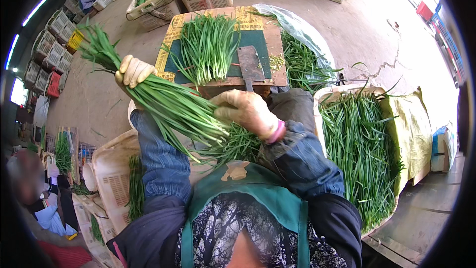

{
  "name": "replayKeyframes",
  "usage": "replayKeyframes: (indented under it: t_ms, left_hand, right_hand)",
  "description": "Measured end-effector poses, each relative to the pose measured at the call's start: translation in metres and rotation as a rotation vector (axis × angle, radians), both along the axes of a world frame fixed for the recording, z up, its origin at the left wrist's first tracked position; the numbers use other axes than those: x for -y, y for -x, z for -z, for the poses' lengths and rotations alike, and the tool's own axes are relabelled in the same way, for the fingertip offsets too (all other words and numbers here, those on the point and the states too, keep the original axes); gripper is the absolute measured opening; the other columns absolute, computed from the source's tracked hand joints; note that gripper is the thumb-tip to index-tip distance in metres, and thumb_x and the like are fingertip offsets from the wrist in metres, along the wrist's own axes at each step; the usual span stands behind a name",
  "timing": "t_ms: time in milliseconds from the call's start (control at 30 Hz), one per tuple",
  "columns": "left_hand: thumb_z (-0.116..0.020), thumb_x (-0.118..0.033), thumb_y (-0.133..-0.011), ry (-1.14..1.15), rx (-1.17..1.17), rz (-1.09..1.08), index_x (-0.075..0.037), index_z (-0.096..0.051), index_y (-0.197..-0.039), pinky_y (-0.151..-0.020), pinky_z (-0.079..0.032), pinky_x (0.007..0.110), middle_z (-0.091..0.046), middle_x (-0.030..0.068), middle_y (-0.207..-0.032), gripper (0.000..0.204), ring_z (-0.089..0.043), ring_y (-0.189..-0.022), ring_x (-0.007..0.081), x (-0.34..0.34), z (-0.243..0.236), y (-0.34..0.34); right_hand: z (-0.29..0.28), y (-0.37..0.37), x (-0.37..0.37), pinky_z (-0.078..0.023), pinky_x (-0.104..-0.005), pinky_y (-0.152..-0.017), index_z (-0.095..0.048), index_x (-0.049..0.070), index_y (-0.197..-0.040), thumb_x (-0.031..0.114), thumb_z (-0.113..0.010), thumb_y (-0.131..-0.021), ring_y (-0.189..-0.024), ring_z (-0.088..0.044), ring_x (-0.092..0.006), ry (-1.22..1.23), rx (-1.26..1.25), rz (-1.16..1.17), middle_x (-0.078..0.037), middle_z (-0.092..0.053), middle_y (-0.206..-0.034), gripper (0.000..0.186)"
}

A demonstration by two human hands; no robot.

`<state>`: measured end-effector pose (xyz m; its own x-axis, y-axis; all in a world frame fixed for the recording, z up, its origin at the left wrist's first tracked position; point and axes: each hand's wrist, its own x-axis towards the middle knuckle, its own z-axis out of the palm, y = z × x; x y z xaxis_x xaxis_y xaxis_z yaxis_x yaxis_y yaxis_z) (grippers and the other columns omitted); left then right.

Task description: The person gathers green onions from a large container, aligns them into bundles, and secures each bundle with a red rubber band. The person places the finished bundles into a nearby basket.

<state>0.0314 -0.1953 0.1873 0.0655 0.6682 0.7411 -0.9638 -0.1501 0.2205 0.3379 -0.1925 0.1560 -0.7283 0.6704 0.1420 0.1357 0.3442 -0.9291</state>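
Green bundle of leafy stalks (pixel 171 101) is held aloft before the body, tilted, leaf tips to the upper left, pale stem ends to the lower right. It is clasped near the leafy end by the gloved left hand (pixel 134 71), fingers wrapped round. The gloved right hand (pixel 250 112) is set at the stem end, slightly blurred; whether stalks are pinched there cannot be told. The hands are kept apart along the bundle. A pink band (pixel 276 132) is worn at the right wrist.

Below the stem ends, loose leaves (pixel 238 146) are gathered over the lap, just above a green apron (pixel 210 181).

Ahead, a low bench (pixel 276 44) is topped with a dark green mat (pixel 254 39). On the mat a second bundle (pixel 208 44) is laid, stems toward the person. Beside it, to the right, a cleaver (pixel 251 64) is rested, handle pointed nearward; chopped bits (pixel 276 62) are scattered next to the blade.

Right of the bench, more greens (pixel 303 59) are partly wrapped in clear plastic (pixel 297 24). Nearer, a pale crate (pixel 318 119) is filled with long leaves (pixel 354 149), its far side flanked by yellow sheeting (pixel 409 129). At left, another crate (pixel 110 166) is seen, dark stalks (pixel 135 188) held inside.
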Motion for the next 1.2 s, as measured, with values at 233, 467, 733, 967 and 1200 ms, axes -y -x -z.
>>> replayKeyframes:
  t_ms: [233,467,733,967,1200]
  left_hand:
    - [-0.063,-0.009,-0.094,0.317,0.163,-0.185,-0.009,-0.054,-0.095,-0.082,-0.047,0.029,-0.049,-0.0037,-0.073,0.009,-0.052,-0.07,0.0098,0.01,0.009,0.031]
    - [-0.063,-0.011,-0.095,0.421,0.286,-0.304,-0.007,-0.062,-0.092,-0.087,-0.049,0.029,-0.059,-0.0025,-0.077,0.005,-0.059,-0.075,0.0117,0.015,0.053,0.075]
    - [-0.063,-0.011,-0.093,0.542,0.25,-0.422,-0.007,-0.061,-0.084,-0.087,-0.048,0.028,-0.06,-0.0016,-0.076,0.01,-0.058,-0.073,0.0115,0.008,0.069,0.074]
    - [-0.064,-0.014,-0.092,0.559,0.229,-0.497,-0.009,-0.061,-0.083,-0.087,-0.049,0.028,-0.06,-0.0017,-0.074,0.01,-0.058,-0.071,0.0114,0.005,0.071,0.05]
    - [-0.061,-0.015,-0.093,0.615,0.256,-0.67,-0.01,-0.059,-0.077,-0.081,-0.051,0.029,-0.058,-0.003,-0.07,0.017,-0.057,-0.066,0.0117,0.003,0.091,0.039]
  right_hand:
    - [0.083,-0.063,-0.042,-0.052,-0.0316,-0.067,-0.075,0.007,-0.095,0.019,-0.076,-0.085,-0.074,-0.065,-0.0172,-0.223,0.051,-0.084,-0.008,-0.069,-0.082,0.016]
    - [0.078,-0.056,-0.009,-0.05,-0.037,-0.094,-0.07,0.01,-0.118,0.018,-0.071,-0.088,-0.111,-0.063,-0.0288,-0.142,-0.072,0.022,-0.012,-0.067,-0.118,0.031]
    - [0.05,0.005,0.007,-0.041,-0.0332,-0.105,-0.057,0.002,-0.133,0.02,-0.074,-0.091,-0.122,-0.053,-0.0187,0.505,-0.585,0.106,-0.007,-0.062,-0.129,0.048]
    - [0.039,0.026,0.007,-0.047,-0.0305,-0.1,-0.051,-0.003,-0.136,0.02,-0.075,-0.09,-0.115,-0.059,-0.0195,0.589,-0.476,0.115,-0.013,-0.061,-0.129,0.058]
    - [0.036,0.041,0.002,-0.056,-0.0276,-0.083,-0.061,-0.004,-0.12,0.009,-0.071,-0.091,-0.096,-0.067,-0.0166,0.85,-0.599,0.147,-0.01,-0.069,-0.111,0.034]
